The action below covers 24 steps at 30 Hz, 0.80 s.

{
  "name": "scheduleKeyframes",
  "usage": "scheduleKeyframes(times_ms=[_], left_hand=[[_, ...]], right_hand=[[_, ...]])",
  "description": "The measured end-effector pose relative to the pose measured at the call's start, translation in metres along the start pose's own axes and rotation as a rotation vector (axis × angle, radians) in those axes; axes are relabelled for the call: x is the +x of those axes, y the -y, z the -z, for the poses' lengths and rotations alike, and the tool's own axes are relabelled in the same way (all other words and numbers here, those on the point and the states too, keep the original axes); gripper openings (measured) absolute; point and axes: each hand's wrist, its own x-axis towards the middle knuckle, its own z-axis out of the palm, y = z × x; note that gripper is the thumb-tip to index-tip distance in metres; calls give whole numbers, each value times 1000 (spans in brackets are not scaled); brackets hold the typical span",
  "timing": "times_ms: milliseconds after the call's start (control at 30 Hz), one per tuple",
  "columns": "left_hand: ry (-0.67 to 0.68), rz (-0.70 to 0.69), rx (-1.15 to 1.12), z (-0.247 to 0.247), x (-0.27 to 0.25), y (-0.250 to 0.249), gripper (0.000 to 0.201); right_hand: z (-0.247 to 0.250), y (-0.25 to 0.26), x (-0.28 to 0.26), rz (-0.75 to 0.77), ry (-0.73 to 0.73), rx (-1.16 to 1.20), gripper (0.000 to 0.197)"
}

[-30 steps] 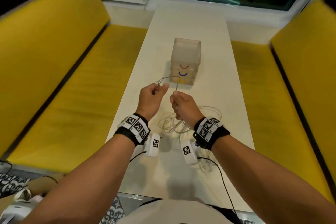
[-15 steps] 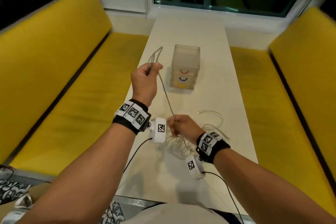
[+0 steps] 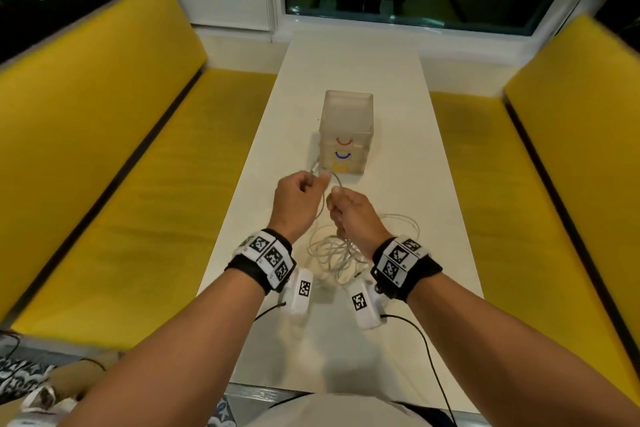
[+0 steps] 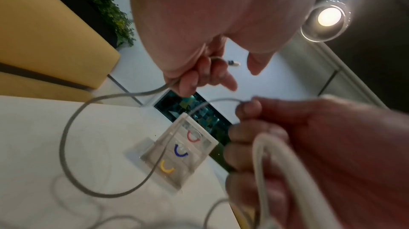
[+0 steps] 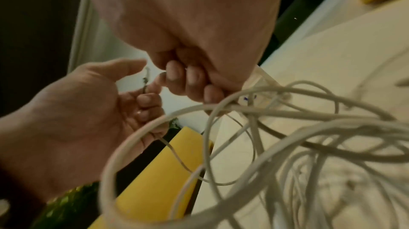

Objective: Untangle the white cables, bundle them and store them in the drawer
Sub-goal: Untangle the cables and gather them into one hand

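Two hands work just in front of the drawer unit (image 3: 347,135), which stands on the table (image 3: 398,184) with all three drawers closed. In the head view the left hand (image 3: 298,199) pinches a freed cable end while the right hand (image 3: 353,215) is clenched round a strand, the pair held close so that a short loop hangs between them, likely to size one coil of a bundle. The white cables (image 3: 341,250) lie heaped nearer the person than the drawer unit. From the left wrist, the loop (image 4: 73,138) sags in front of the unit, its plug (image 4: 232,62) poking past the fingers. From the right wrist, the tangle (image 5: 298,136) trails below the clenched fist (image 5: 199,58), slack enough to feed.
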Motion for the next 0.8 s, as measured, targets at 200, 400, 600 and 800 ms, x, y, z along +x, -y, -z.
scheduleKeyframes(times_ms=[200,400,600,800], left_hand=[[25,12,-50,-12,1,13,43],[-59,40,-29,-8,9,11,29],[-232,-18,-116,21,44,-7,25],[-411,-84,-235,41,64,-36,23]], right_hand=[[-2,6,-5,53,150,-189,29],[-4,-21,-8,-5,85,-63,35],[6,-68,-23,-42,102,-58,37],[7,-88,-29,-56,135,-126,32]])
